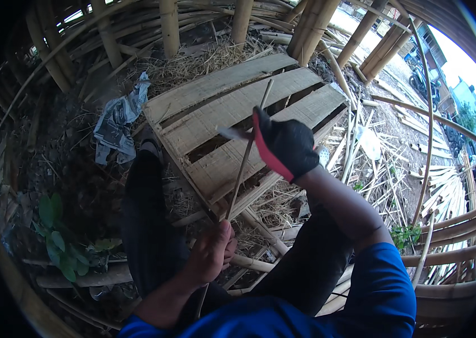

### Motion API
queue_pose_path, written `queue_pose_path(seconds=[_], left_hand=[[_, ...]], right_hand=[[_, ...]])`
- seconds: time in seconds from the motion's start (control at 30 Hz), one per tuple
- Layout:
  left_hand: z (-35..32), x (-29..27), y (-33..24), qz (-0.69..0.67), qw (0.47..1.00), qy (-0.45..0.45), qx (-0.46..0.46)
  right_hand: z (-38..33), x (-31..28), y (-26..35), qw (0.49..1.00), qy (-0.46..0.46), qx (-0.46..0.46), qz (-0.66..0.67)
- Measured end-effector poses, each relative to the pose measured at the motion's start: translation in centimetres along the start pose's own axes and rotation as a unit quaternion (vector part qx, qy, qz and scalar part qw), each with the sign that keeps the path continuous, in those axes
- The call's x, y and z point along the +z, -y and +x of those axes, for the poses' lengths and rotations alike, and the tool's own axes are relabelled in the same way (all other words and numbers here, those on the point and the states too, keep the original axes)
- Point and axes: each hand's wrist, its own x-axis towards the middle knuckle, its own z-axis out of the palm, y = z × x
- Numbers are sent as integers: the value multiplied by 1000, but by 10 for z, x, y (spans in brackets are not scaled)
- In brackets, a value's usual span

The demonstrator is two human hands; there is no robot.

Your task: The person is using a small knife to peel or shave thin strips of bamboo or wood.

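Left grip (211, 253) closed; right grip (285, 143) (gloved) curled farther forward, its forearm (339, 205) bare.

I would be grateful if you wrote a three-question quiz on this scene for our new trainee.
1. Which hand wears a black-and-red glove?
2. True or false: the crumpled printed sheet lies on top of the slatted wooden platform.
3. Fill in the blank: the bare left hand grips a long, thin ____.

Key:
1. The right hand.
2. False; it lies on the ground to the left of the platform.
3. Stick.
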Motion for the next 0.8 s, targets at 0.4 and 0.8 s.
queue_pose_path(seconds=[0.4, 0.8], left_hand=[[6, 3, 7, 31, 998, -10, 45], [7, -4, 16, 156, 981, -93, 72]], right_hand=[[35, -13, -21, 993, 34, 110, 16], [40, -18, -21, 976, 89, 200, -16]])
